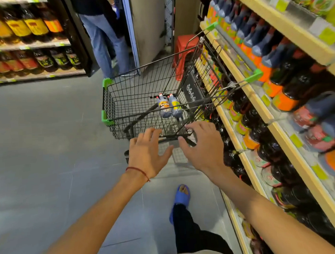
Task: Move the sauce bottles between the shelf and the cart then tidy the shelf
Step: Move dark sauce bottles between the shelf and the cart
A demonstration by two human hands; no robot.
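Fingers (153, 132) of the left hand (146, 154) are spread and released, grasping nothing, and the fingers (193, 125) of the right hand (202, 146) are likewise splayed and slightly bent, also empty. Both hands reach forward side by side, palms down, over the near end of the black wire cart (121, 102). Whether any fingertip touches the wire I cannot tell.

Two sauce bottles (164, 105) lie side by side on the basket floor, caps pointing far. They sit beyond the fingers, toward the right side of the basket, just beside a black panel (193, 89) with white symbols. The right hand's fingers are nearer to them than the left's, but both hands are apart from the bottles.

Right of the cart runs the shelf (293, 30), its cream boards close against the cart's side. It carries rows of dark bottles with orange labels (271, 51) and more dark bottles on the lower levels.

A red string bracelet (138, 170) circles the left wrist. Below the arms, a foot in a blue slipper (182, 195) stands on the grey floor (38, 142). Beyond the cart stands a red stool (184, 49). To its left is another person in jeans (105, 39), and at far left another rack of bottles (24, 27).
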